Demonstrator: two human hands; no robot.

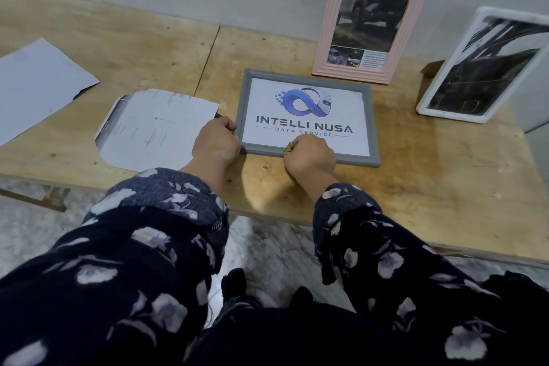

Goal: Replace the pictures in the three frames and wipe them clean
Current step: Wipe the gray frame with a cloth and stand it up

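Note:
A grey rectangular frame (309, 79) lies flat on the wooden table (416, 181), holding a white logo print. My left hand (215, 142) grips its near left corner. My right hand (309, 156) is curled round a small tan cloth (289, 148) and presses it on the frame's near edge. A pink arched frame (326, 38) with a car photo leans on the wall behind. A white rectangular frame (427, 107) with a dark picture stands tilted at the right.
Two loose sheets lie on the left of the table: a cut printed sheet (154, 131) beside my left hand and a plain white sheet (38, 83) further left. A cardboard piece (429, 74) props the white frame. The table's near edge runs just under my forearms.

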